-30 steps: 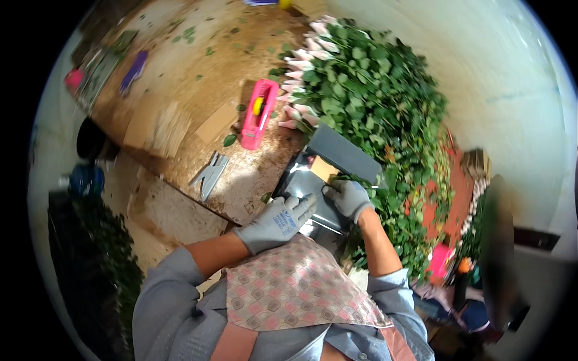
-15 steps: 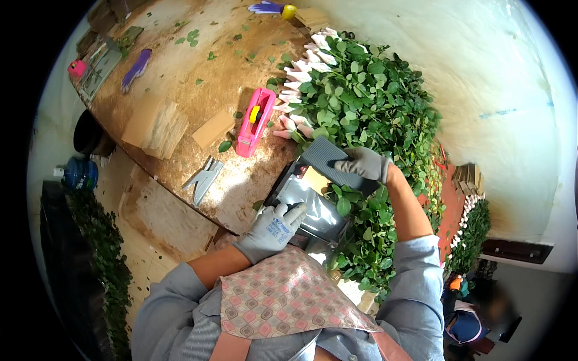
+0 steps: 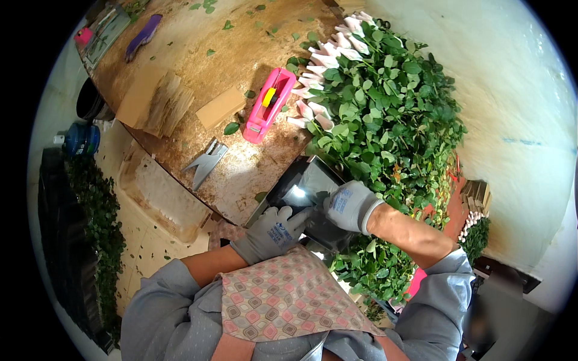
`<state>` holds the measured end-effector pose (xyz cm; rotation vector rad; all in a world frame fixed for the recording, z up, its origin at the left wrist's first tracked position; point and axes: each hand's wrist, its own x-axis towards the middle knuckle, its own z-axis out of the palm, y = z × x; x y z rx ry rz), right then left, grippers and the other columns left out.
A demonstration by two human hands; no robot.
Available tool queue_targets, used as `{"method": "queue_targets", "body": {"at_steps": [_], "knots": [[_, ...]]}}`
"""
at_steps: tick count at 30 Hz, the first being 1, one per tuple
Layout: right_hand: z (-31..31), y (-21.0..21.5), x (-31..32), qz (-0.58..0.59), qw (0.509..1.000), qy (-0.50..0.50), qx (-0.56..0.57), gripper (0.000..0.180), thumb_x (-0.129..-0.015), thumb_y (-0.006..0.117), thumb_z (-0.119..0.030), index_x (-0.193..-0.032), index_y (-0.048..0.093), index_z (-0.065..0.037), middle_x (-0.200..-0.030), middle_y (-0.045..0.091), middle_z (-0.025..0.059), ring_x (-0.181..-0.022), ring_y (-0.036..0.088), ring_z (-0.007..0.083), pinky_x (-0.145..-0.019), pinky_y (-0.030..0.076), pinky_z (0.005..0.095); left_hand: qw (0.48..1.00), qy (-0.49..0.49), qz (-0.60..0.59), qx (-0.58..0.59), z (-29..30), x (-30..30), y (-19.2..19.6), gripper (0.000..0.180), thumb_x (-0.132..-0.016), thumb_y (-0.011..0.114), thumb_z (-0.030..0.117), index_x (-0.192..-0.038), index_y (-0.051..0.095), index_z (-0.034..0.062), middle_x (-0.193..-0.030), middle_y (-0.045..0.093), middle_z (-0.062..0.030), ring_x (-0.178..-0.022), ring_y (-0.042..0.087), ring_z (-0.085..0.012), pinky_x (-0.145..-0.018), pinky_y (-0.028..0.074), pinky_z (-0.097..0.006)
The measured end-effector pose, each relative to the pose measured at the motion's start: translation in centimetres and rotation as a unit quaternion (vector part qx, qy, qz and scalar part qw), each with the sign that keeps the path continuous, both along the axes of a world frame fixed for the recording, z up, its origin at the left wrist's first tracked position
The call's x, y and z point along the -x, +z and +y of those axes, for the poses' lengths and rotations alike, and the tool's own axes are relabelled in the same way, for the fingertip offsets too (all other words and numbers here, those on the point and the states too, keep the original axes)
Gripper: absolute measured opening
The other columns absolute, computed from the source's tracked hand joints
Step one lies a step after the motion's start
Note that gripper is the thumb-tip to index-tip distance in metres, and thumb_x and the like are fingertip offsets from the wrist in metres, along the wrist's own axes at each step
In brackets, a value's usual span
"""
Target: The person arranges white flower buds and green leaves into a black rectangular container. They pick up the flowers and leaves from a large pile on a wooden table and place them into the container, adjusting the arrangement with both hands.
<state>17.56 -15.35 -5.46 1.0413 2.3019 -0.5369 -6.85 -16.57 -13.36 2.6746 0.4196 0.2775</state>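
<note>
From my distant seat I see both hands in grey knitted gloves, low in the picture. The left hand (image 3: 272, 231) lies on the near edge of a shiny metal box (image 3: 299, 191) that stands at the edge of the tabletop (image 3: 241, 78); its fingers are curled, and the thumb rests on the reflecting surface, so this grip is pressing on the box more than closing around it. The right hand (image 3: 348, 206) is curled at the right side of the same box, its fingers bent over the dark rim (I cannot tell if there is something small inside this grip).

The box has flat, smooth walls with a bright reflection in the middle. Just beside it, to the right and behind, a big bundle of rose stems (image 3: 391, 120) lies with many green leaves; the pale pink buds (image 3: 319, 60) point toward the middle of the tabletop. The tabletop is rough, brown and worn, with loose leaves on it. Near the buds lies a pink plastic tape dispenser (image 3: 268, 103), long in shape. Further left I see a grey metal stapler (image 3: 206, 162), some flat cardboard pieces (image 3: 158, 99), and a purple tool (image 3: 143, 36) at the far edge.
</note>
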Motion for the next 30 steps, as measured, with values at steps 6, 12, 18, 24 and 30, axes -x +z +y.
{"method": "queue_targets", "body": {"at_steps": [6, 12, 18, 24, 30], "knots": [[1.1, -0.9, 0.2, 0.012, 0.994, 0.013, 0.106, 0.02, -0.089, 0.062, -0.024, -0.082, 0.066, -0.006, -0.072, 0.071, 0.0106, -0.07, 0.072, 0.032, -0.06, 0.055, 0.043, 1.0, 0.001, 0.018, -0.011, -0.1, -0.1, -1.1, 0.038, -0.086, 0.065, 0.033, -0.119, 0.074, 0.0158, -0.135, 0.061, 0.001, -0.084, 0.051, -0.0191, -0.064, 0.042, -0.033], [2.3, -2.3, 0.3, 0.071, 0.983, 0.053, 0.161, 0.019, -0.087, 0.061, -0.02, -0.077, 0.067, -0.005, -0.071, 0.07, 0.0103, -0.07, 0.072, 0.0319, -0.059, 0.055, 0.0429, 1.0, -0.015, -0.002, 0.016, 0.9, -0.3, -1.4, 0.03, -0.087, 0.064, 0.026, -0.112, 0.074, 0.0133, -0.117, 0.062, 0.0036, -0.081, 0.05, -0.0181, -0.06, 0.039, -0.033], [2.5, -2.8, 1.0, 0.075, 0.977, 0.019, 0.199, 0.023, -0.091, 0.059, -0.023, -0.08, 0.072, -0.007, -0.073, 0.071, 0.0106, -0.067, 0.071, 0.0307, -0.059, 0.056, 0.0429, 0.999, -0.033, -0.002, 0.022, 1.6, 0.0, -1.7, 0.034, -0.084, 0.066, 0.026, -0.115, 0.076, 0.0189, -0.118, 0.064, 0.0067, -0.077, 0.051, -0.0162, -0.06, 0.042, -0.032], [1.2, -1.2, 1.8, 0.113, 0.985, -0.068, 0.113, 0.045, -0.101, 0.052, -0.04, -0.077, 0.075, -0.011, -0.073, 0.072, 0.0093, -0.068, 0.071, 0.0318, -0.063, 0.056, 0.0434, 0.99, -0.042, -0.054, 0.123, 3.5, 0.6, -1.3, 0.024, -0.086, 0.07, 0.024, -0.108, 0.075, 0.0158, -0.117, 0.068, 0.0045, -0.081, 0.058, -0.0188, -0.066, 0.049, -0.035], [-1.2, -1.7, 2.1, 0.145, 0.914, -0.374, 0.062, 0.058, -0.104, 0.048, -0.048, -0.077, 0.072, -0.003, -0.078, 0.072, 0.0189, -0.078, 0.07, 0.0394, -0.076, 0.054, 0.0498, 0.979, 0.089, -0.131, 0.13, 7.1, 6.3, -1.8, 0.019, -0.084, 0.076, 0.021, -0.098, 0.076, 0.0091, -0.113, 0.072, -0.0052, -0.09, 0.067, -0.0273, -0.08, 0.053, -0.041]]}}
